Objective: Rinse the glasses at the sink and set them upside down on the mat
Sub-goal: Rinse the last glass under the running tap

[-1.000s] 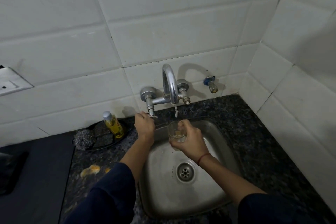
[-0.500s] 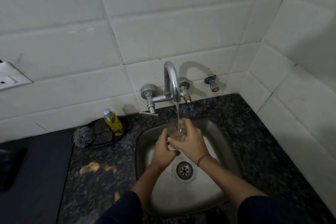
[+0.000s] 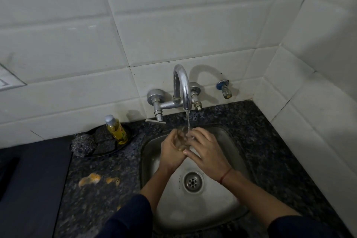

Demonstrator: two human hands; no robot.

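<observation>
A small clear glass (image 3: 181,139) is held upright over the steel sink (image 3: 229,208), under water running from the curved chrome tap (image 3: 181,83). My left hand (image 3: 171,150) wraps its left side and my right hand (image 3: 205,150) wraps its right side, so most of the glass is hidden between the fingers. The stream lands at the glass's rim. A dark mat (image 3: 32,189) lies on the counter at the far left.
A yellow soap bottle (image 3: 116,130) and steel scrubbers (image 3: 83,144) sit on a dark dish left of the sink. Orange stains (image 3: 89,179) mark the speckled counter. A tap lever (image 3: 155,121) sticks out left of the spout. Tiled walls close in behind and at the right.
My left hand left the tap lever and came down to the glass. Water went from a drip to a steady stream. Both hands now hold the glass.
</observation>
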